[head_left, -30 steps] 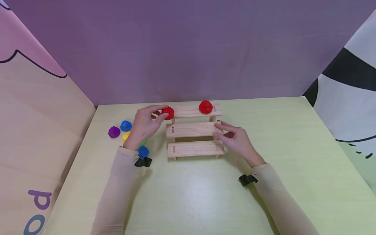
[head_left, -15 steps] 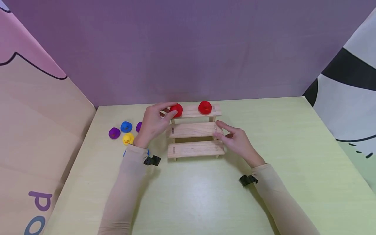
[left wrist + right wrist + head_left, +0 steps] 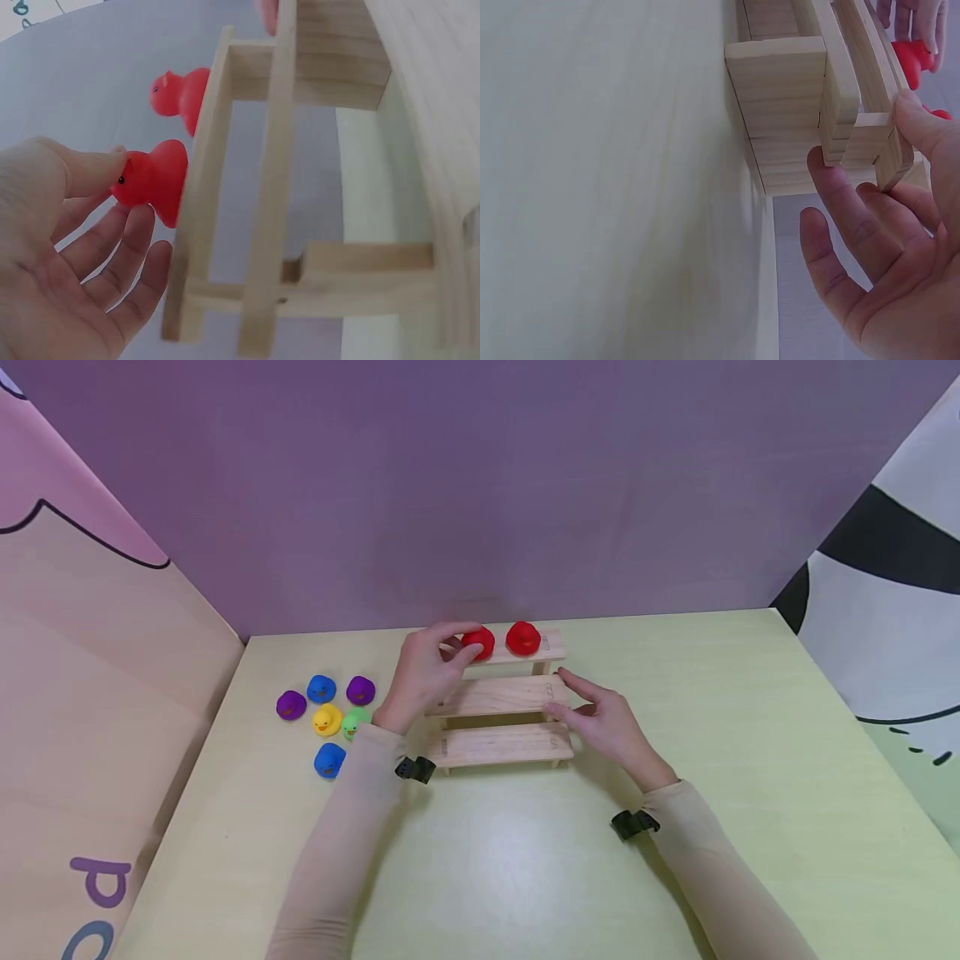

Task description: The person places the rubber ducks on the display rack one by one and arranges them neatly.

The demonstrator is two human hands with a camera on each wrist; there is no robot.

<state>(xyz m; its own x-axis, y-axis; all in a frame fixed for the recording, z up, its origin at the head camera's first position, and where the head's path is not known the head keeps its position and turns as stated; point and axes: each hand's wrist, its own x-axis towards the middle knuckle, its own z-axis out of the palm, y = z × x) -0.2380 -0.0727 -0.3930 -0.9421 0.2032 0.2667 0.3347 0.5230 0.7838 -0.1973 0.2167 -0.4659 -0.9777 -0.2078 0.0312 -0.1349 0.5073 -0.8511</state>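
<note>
On the top step of a three-tier wooden stand [image 3: 501, 744], my left hand [image 3: 423, 678] pinches a red rubber duck [image 3: 483, 644] by its head, between thumb and fingers. The left wrist view shows that duck's base [image 3: 171, 180] against the step. Just right of it sits a second red duck [image 3: 522, 638], a small gap apart. My right hand [image 3: 609, 724] grips the right end of the middle step; in the right wrist view the thumb [image 3: 919, 120] lies on one side of the wood and fingers on the other.
Left of the stand, several ducks lie on the table [image 3: 495, 868]: purple [image 3: 291, 705], blue [image 3: 322, 689], yellow [image 3: 327, 720], green [image 3: 354, 723] and others. The left forearm passes close beside them. A purple wall [image 3: 480, 485] rises behind the table's back edge.
My left hand has slid the red duck rightward along the top step, closer to the other red duck. More of the loose ducks are uncovered. The right hand stays in place.
</note>
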